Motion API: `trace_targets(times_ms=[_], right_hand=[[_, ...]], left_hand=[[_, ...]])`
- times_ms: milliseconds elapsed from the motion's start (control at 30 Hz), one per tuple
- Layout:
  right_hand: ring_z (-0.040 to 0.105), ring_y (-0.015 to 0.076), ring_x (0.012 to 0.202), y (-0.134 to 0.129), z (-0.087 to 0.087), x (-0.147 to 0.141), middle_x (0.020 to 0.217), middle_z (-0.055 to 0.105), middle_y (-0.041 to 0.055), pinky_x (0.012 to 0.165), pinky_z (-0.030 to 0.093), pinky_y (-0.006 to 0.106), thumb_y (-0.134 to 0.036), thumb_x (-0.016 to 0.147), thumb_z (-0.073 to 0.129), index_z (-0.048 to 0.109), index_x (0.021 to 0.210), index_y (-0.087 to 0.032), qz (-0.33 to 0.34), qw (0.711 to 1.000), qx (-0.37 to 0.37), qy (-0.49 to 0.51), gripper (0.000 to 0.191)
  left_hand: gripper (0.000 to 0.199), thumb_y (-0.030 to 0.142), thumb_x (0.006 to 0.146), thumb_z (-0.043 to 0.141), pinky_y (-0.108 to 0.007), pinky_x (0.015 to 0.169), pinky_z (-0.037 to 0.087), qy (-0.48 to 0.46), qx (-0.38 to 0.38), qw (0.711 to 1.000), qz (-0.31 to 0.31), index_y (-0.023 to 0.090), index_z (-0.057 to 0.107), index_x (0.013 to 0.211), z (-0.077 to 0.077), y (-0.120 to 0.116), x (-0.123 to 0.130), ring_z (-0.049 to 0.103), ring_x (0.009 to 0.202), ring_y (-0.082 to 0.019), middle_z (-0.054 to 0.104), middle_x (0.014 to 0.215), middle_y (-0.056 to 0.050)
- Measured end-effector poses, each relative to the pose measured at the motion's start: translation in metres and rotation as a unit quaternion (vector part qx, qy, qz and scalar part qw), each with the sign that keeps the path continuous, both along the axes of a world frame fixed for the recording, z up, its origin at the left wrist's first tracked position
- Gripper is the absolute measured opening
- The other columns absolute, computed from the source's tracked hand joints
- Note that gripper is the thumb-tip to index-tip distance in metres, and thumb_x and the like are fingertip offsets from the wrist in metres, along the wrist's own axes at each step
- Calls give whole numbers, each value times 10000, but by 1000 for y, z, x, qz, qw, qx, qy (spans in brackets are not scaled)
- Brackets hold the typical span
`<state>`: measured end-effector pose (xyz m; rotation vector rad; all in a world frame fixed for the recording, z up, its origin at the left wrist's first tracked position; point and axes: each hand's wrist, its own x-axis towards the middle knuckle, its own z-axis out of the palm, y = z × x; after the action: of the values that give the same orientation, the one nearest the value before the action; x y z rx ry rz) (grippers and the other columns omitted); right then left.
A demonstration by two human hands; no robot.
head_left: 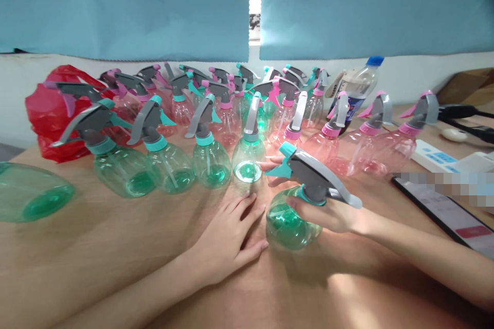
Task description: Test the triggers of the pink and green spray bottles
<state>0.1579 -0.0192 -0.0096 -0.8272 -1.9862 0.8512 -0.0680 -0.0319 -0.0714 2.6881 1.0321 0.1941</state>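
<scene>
My right hand (328,213) is wrapped round a green spray bottle (287,223) with a grey and teal trigger head, and holds it tilted. Left of it, my left hand (231,229) lies flat on the wooden table (127,262), fingers spread, holding nothing. Just beyond stands another green spray bottle (249,159). More green bottles with teal collars, such as this spray bottle (211,164), line up to its left. On the right are pink spray bottles, among them one with a curved grey handle (322,146).
Several more pink and green spray bottles crowd the back by the wall. A red plastic bag (57,123) sits at the left, a green bottle body (34,193) at the left edge. A blue-capped drink bottle (360,87), a phone (443,211) and a white power strip (432,157) are at the right.
</scene>
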Motion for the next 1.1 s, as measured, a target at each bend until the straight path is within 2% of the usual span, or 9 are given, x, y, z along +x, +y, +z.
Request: trace_targets(times_ms=[100,367,533,700,800,900,1000,1100], right_hand=[[672,211,741,0,-1,0,958,694,66,518,532,284,-95,730,505,531,1282,-222,0,1000,-1,6,567],[607,156,605,1,-3,1,893,677,49,522,516,273,-94,736,516,522,1309,-221,-5,1000,6,-6,587],[626,164,650,1,-2,1,881,687,48,566,537,280,-103,747,517,545,1273,-219,-8,1000,-4,-11,540],[666,192,773,0,1,-1,959,692,60,583,555,284,-104,745,509,546,1260,-235,19,999,-34,20,532],[647,178,674,-1,4,-1,772,666,15,596,557,296,-96,740,501,593,1171,-237,24,999,-45,16,462],[585,151,582,-3,5,-1,676,603,-17,525,516,267,-100,728,486,625,1012,-245,13,998,-57,2,348],[479,114,494,-4,8,-2,626,522,-46,458,446,242,-117,683,487,583,840,-238,-1,998,-56,10,220],[358,94,452,-4,11,-3,559,418,-75,414,355,229,-113,657,480,502,761,-235,-3,998,-64,14,162]], left_hand=[[586,476,927,513,-560,1120,315,-6,-3,1000,1,178,421,1424,0,1,0,328,1403,-331,399,1496,-169],[583,474,924,521,-564,1120,314,-16,-4,1000,3,191,423,1424,-1,0,-1,337,1398,-338,404,1494,-164],[575,480,923,521,-568,1115,317,-25,-2,1000,2,204,427,1419,-2,1,-1,341,1395,-342,403,1496,-158],[595,482,928,509,-559,1118,315,-16,-11,1000,4,194,404,1438,-1,0,-1,338,1395,-337,391,1503,-164],[612,491,928,507,-554,1113,322,-25,-10,1000,7,212,376,1456,-1,0,-1,340,1392,-337,394,1501,-157],[621,483,926,515,-559,1110,320,-30,-10,999,5,225,356,1468,-2,1,-1,348,1387,-339,407,1494,-151],[632,482,921,521,-561,1113,316,-29,-14,999,4,219,352,1470,-2,1,-1,346,1389,-340,399,1500,-153],[638,491,918,518,-562,1118,312,-25,-17,1000,6,199,363,1464,-2,1,-1,330,1399,-342,381,1511,-160]])
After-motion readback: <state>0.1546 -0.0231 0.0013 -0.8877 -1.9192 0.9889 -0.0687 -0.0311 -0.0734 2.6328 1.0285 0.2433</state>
